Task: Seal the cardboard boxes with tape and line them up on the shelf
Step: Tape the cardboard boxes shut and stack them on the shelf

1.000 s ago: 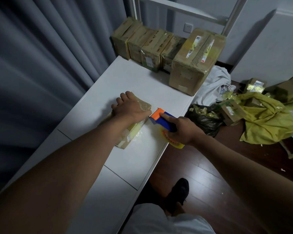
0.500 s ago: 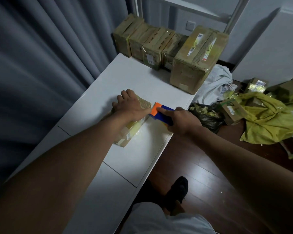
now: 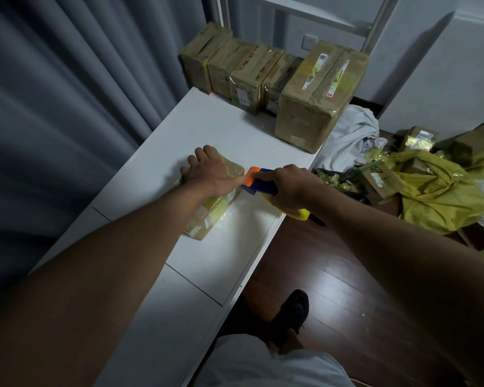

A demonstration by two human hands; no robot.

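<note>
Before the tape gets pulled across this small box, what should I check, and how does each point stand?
1. Left hand presses the small cardboard box flat: ok.
2. Right hand grips the tape dispenser: ok.
3. Dispenser's orange end meets the box's right edge: ok.
4. Tape stuck to the box: cannot tell.
5. Box lies fully on the white shelf top: ok.
6. Space left beside the box row: ok.

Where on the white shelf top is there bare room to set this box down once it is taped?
Bare white shelf top lies between the small box under the left hand and the row of boxes at the far end. Another bare patch lies nearer the person. The far end is crowded.
</note>
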